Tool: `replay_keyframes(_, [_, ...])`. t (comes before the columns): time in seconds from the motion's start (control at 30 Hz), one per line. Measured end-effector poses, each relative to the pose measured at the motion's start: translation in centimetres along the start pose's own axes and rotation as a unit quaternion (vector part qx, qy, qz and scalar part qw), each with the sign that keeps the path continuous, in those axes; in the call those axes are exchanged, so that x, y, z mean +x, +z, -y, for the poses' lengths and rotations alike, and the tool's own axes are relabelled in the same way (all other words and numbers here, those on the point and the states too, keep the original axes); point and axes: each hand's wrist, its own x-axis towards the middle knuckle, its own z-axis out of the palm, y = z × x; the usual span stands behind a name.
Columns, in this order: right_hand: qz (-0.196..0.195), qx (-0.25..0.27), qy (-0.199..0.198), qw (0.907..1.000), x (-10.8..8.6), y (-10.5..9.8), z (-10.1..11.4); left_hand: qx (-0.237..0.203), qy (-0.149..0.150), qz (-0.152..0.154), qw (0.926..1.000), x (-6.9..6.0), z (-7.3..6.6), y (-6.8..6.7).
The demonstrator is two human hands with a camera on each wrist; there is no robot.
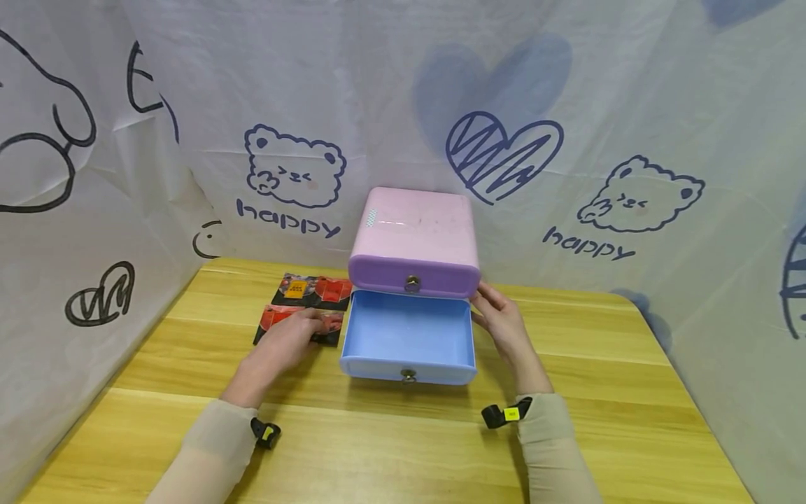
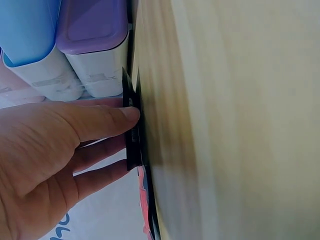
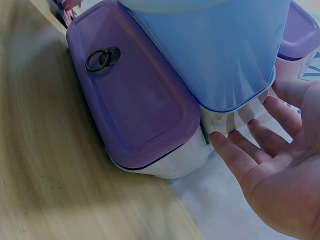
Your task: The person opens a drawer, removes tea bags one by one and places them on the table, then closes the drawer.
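At the head view's centre, a boxy pink cabinet [image 1: 434, 227] has a purple drawer front [image 1: 378, 275] and pale-blue open drawer [image 1: 409, 329]; centre-left, red-and-black printed flat packets [image 1: 332, 290].

Head view looks down; close wrist views share the drawer unit [image 1: 412, 269].

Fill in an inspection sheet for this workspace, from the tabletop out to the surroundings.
Surface: wood-grain table.
Job's things: drawer unit with a pink top, its blue drawer pulled out and the purple drawers above and below shut; flat red-and-black packs on the table to its left.
Clutter: nothing seen.
Hands: left hand pinches a thin dark pack between thumb and fingers; right hand has its fingers extended at the unit's right side.
Cables: nothing seen.
Surroundings: white sheeting behind and at the sides, printed with hearts, bears and "happy".
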Motion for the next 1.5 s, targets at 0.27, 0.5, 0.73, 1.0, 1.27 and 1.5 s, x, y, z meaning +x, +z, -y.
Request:
replay_keyframes(0.27, [0.001, -0.008, -0.004, 1.0, 0.0, 0.0, 0.0, -0.009, -0.012, 0.016, 0.9998, 0.0, -0.1, 0.0])
replay_keyframes(0.5, [0.002, 0.002, -0.005, 1.0, 0.0, 0.0, -0.1, -0.003, -0.018, 0.023, 0.9996, 0.1, -0.1, 0.1])
replay_keyframes(0.73, [-0.001, -0.001, -0.009, 1.0, 0.0, 0.0, -0.1, -0.008, -0.009, 0.01, 0.9999, 0.0, 0.0, 0.1])
replay_keyframes(1.0, [-0.005, -0.001, -0.003, 1.0, -0.1, 0.1, 0.0, -0.028, -0.011, -0.071, 0.997, -0.4, -0.1, -0.7])
replay_keyframes(1.27, [-0.002, 0.004, -0.003, 1.0, 0.0, 0.1, 0.0, -0.021, 0.037, -0.197, 0.9795, -1.3, -1.1, -2.5])
replay_keyframes(1.5, [-0.003, -0.003, 0.002, 1.0, -0.1, 0.1, 0.1, -0.033, 0.093, -0.273, 0.957, -2.0, -2.1, -3.4])
